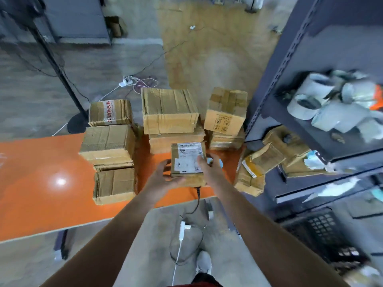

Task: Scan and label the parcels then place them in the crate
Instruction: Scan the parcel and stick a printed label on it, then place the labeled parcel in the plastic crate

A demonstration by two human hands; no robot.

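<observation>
The black crate (323, 230) is sitting on the floor low at the person's right, under the shelf (290, 69). Its inside is too dim for me to tell what it is holding.

Both arms are reaching forward over the near edge of the orange tabletop (41, 172). The left hand (165, 172) is gripping the left side of a small parcel (186, 162). The right hand (207, 165) is clasping its right side, with fingers lying over the edge of the white label (187, 156), which is facing up.

The parcel is sitting between the hands, its slightly longer side running away from the person. The crate is lying back and to the right of it, so I judge the right arm nearer for the drop.

Beyond, more cardboard boxes (107, 146) are standing in stacks.
</observation>
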